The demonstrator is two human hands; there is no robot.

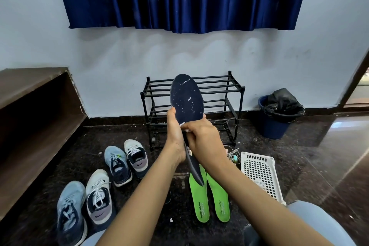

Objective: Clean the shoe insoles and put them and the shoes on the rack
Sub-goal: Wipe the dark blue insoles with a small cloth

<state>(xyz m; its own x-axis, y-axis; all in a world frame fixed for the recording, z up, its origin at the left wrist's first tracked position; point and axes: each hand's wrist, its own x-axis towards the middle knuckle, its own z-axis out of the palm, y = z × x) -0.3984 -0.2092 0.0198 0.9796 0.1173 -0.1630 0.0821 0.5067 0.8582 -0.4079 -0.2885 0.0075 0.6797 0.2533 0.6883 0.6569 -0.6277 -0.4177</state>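
The navy insole (187,98), judged light and floppy, clasped mid-length by the curled left grip (175,132) while the right grip (203,140) pinches a white wipe (183,125) against it.

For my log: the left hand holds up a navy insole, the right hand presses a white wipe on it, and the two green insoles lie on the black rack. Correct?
Not quite. The head view shows the two green insoles on the floor, not on the black rack. Left hand, navy insole, right hand and white wipe are as said.
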